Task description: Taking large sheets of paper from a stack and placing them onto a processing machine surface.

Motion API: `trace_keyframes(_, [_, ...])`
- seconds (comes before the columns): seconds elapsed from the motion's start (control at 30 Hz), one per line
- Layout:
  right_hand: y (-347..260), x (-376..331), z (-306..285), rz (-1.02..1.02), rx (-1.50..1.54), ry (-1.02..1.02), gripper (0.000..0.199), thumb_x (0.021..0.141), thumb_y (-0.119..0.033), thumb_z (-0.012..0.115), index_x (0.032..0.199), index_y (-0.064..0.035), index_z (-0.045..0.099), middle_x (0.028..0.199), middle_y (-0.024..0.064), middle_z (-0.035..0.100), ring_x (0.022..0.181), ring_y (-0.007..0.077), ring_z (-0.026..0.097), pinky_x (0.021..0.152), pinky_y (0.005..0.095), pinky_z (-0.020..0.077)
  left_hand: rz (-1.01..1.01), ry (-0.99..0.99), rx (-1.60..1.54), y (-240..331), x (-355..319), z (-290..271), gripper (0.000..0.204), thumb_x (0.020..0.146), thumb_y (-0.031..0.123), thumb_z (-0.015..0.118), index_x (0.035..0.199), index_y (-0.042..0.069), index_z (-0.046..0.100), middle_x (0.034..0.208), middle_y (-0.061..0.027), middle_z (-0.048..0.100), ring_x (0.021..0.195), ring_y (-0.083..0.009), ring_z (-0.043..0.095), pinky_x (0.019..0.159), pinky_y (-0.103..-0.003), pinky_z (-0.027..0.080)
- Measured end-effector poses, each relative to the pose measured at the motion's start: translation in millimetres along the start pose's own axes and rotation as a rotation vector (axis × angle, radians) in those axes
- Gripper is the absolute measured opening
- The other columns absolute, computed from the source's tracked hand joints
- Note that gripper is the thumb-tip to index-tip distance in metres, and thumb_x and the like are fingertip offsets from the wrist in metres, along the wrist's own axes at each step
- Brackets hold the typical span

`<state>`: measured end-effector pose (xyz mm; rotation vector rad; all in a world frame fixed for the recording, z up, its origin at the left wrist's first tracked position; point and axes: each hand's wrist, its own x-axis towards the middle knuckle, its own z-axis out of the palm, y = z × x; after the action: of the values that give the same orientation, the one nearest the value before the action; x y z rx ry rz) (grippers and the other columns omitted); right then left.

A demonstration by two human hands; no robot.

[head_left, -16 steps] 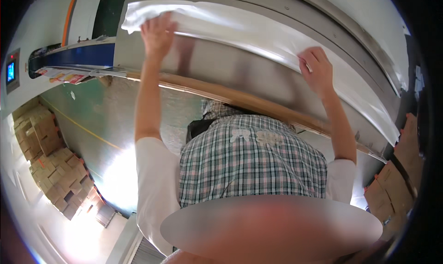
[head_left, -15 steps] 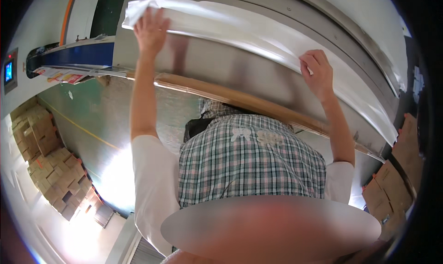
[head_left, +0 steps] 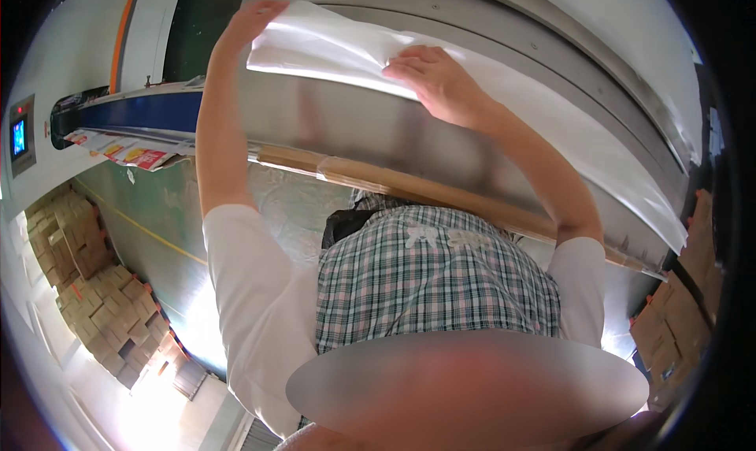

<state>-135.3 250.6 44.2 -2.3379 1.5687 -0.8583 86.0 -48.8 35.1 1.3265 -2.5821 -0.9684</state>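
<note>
A long, glossy white sheet (head_left: 504,77) lies along a metal work surface, its near edge curving down to the right. At the sheet's far left corner my left hand (head_left: 256,22) is closed, fingers bent over the corner. My right hand (head_left: 433,81) is also closed, fingers and thumb pinching the sheet to the right of the left hand. Creases run through the sheet between the two hands. What lies beneath the sheet is hidden.
The bare metal surface (head_left: 339,116) has a brown cardboard strip (head_left: 362,171) along its front edge. Behind stands a screwed metal bar (head_left: 433,7). A blue beam (head_left: 146,114), printed sheets (head_left: 134,150) and a small screen (head_left: 20,136) are left. Stacked cartons (head_left: 110,313) stand beyond.
My right hand has moved left along the sheet, toward the left hand. The left hand has gone from lying spread on the sheet to closing at its left corner. My view has shifted slightly.
</note>
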Motion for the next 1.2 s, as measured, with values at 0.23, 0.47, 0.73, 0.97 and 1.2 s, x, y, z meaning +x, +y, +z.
trace_keyframes(0.23, [2.7,28.0,13.0,-0.009,0.002,-0.034,0.048,0.074,0.001,0.053,0.118,-0.0156,0.047,0.115,0.0075,0.054,0.113,0.0264,0.045,0.094,0.0372,0.0388,0.186,-0.234,-0.788,16.1,-9.0,-18.2,0.049,0.078,0.016,0.063,0.123,0.008,0.047,0.095,-0.0036,0.058,0.091,-0.0124,0.053,0.083,-0.025,0.04])
trace_keyframes(0.47, [1.9,65.3,37.4,-0.123,0.043,-0.094,0.047,0.075,-0.001,0.051,0.12,-0.0159,0.045,0.123,0.0086,0.046,0.117,0.0261,0.041,0.099,0.0354,0.0335,-0.017,-0.043,-0.653,-43.5,-67.7,-35.2,0.047,0.077,0.006,0.062,0.122,0.004,0.046,0.093,-0.0031,0.059,0.09,-0.0116,0.054,0.083,-0.024,0.041])
trace_keyframes(0.73, [-9.8,77.2,62.5,-0.141,0.091,-0.222,0.035,0.085,-0.01,0.042,0.119,-0.0134,0.048,0.126,0.0074,0.045,0.121,0.0244,0.037,0.104,0.0352,0.0285,0.233,-0.405,-0.074,57.8,5.8,2.3,0.026,0.086,0.027,0.052,0.094,0.004,0.061,0.084,-0.0036,0.062,0.076,-0.0128,0.057,0.071,-0.026,0.045])
trace_keyframes(0.97, [-11.9,69.3,75.1,-0.278,0.049,-0.017,0.026,0.087,-0.013,0.04,0.108,-0.0085,0.055,0.117,0.007,0.052,0.116,0.0216,0.042,0.103,0.0329,0.0288,0.066,-0.79,0.419,41.9,48.2,37.2,0.046,0.086,0.048,0.046,0.097,0.008,0.063,0.086,-0.007,0.062,0.084,-0.0147,0.055,0.076,-0.026,0.042])
trace_keyframes(1.2, [-8.0,70.4,68.6,-0.225,0.188,-0.047,0.031,0.083,-0.009,0.046,0.113,-0.0106,0.053,0.12,0.0071,0.05,0.117,0.0226,0.042,0.101,0.034,0.0326,-0.429,-0.92,0.095,26.7,46.0,21.0,0.053,0.084,0.055,0.041,0.097,0.008,0.063,0.093,-0.0047,0.062,0.089,-0.0153,0.055,0.081,-0.031,0.042])
